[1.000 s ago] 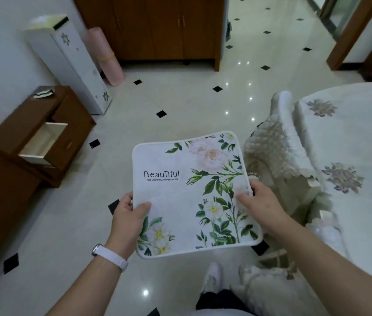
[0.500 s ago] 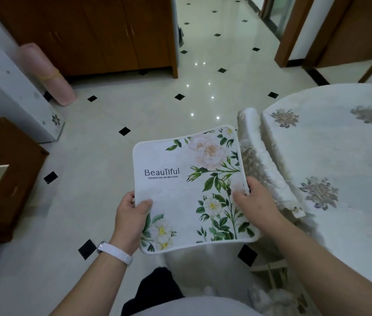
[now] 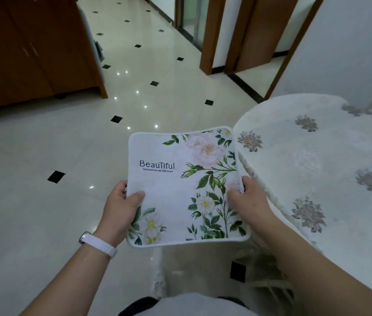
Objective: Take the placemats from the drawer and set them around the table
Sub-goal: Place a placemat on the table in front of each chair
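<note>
I hold a square white placemat point(image 3: 180, 179) printed with green leaves, pale flowers and the word "Beautiful", flat in front of me above the floor. My left hand point(image 3: 121, 208) grips its lower left edge, thumb on top. My right hand point(image 3: 248, 199) grips its right edge. Whether more mats lie under the top one is hidden. The round table point(image 3: 330, 169), covered with a white cloth with grey flower patches, stands just right of the placemat, almost touching its right edge.
A brown wooden cabinet point(image 3: 32, 49) fills the upper left. Cream floor tiles with black diamonds point(image 3: 116, 119) stretch ahead. Wooden door frames point(image 3: 210, 35) stand at the top centre. A chair point(image 3: 260, 283) is partly visible under my right arm.
The view has swung right: the open drawer unit and white bin have left the frame, and the table now sits closer beside the placemat. Both hands keep the same grip.
</note>
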Available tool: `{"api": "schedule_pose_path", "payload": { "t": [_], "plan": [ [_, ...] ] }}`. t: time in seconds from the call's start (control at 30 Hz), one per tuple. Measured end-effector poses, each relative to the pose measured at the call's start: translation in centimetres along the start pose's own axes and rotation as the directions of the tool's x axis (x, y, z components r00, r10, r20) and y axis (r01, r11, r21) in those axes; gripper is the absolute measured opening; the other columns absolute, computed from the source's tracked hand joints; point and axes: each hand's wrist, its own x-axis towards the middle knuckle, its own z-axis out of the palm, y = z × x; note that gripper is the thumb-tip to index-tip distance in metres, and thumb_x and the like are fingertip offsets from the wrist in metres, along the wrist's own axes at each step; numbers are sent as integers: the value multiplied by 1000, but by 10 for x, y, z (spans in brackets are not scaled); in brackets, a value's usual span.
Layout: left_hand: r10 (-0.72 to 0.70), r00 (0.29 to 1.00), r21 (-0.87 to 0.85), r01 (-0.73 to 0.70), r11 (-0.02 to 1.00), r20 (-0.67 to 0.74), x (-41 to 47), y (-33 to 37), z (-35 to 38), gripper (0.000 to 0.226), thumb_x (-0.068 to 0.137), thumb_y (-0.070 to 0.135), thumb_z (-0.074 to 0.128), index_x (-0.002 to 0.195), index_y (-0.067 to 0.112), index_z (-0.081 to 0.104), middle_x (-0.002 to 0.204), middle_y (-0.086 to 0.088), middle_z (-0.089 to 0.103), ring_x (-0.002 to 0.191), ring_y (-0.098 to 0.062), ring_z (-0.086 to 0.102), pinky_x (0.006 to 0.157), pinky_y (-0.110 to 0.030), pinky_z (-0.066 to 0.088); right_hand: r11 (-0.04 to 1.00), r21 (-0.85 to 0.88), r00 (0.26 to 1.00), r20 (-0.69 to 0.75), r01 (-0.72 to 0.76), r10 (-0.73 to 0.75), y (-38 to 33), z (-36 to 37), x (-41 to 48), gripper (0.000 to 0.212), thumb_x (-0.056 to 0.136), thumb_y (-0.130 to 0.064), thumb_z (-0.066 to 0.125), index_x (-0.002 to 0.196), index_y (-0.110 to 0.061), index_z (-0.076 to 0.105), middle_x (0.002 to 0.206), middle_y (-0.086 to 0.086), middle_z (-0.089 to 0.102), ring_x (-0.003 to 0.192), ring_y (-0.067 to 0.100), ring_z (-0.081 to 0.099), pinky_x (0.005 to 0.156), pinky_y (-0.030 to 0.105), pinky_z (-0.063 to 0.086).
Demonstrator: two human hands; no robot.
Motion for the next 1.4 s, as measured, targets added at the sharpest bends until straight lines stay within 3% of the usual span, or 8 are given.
{"api": "schedule_pose_path", "payload": {
  "t": [0.1,0.23,0.33,0.47,0.7,0.97,1.2,1.4],
  "plan": [
    [-18,995,-4,18,1000,97,41,15,12,22,90,-4,60,97,17,61,90,-6,72,71,-18,70,58,-27,55,1000,14,995,-99,-15,16,-12,2,12,15,88,-18,54,99,-27,60,88,-5,70,77,13,68,68,35,58],
    [-44,969,37,36,999,241,75,29,50,22,89,-2,61,98,18,61,92,-9,72,74,-24,70,62,-32,55,998,35,973,-223,-58,64,-10,-14,17,15,92,-15,53,94,-30,54,81,-12,62,70,2,58,52,18,41],
    [-47,935,77,22,997,350,93,35,85,20,90,-1,60,102,15,61,96,-10,72,80,-26,70,67,-35,55,991,47,936,-325,-126,134,3,-33,22,7,89,-16,54,95,-20,57,84,-1,64,73,15,61,56,26,45],
    [-74,893,161,2,987,445,112,38,137,23,90,0,60,107,15,57,100,-10,70,82,-25,69,65,-34,56,968,149,874,-417,-204,248,26,-56,33,7,88,-17,56,93,-22,58,85,0,68,76,19,66,66,33,56],
    [-67,815,275,-116,954,575,154,60,240,24,91,3,63,107,19,54,99,-14,69,81,-29,69,68,-37,55,925,309,802,-483,-220,352,62,-104,72,6,88,-15,56,92,-18,61,85,7,69,81,32,68,67,41,57],
    [-159,763,403,-143,904,626,178,49,350,27,89,5,65,112,17,56,103,-17,70,85,-32,70,74,-41,57,867,429,746,-484,-254,457,114,-151,117,7,85,-20,57,89,-18,62,85,8,69,81,30,67,77,49,58],
    [-209,686,452,-194,871,697,194,31,432,24,92,4,61,110,19,54,106,-11,70,89,-25,70,70,-32,56,828,469,666,-515,-308,539,155,-181,151,18,87,-18,58,93,-1,56,90,24,63,68,22,53,62,33,45],
    [-271,569,497,-289,818,777,222,3,492,24,92,7,61,107,24,52,108,-9,69,94,-25,69,82,-40,56,790,446,550,-567,-421,613,181,-189,173,21,87,-25,58,89,-4,58,87,20,64,66,22,52,57,31,43]
  ]
}}
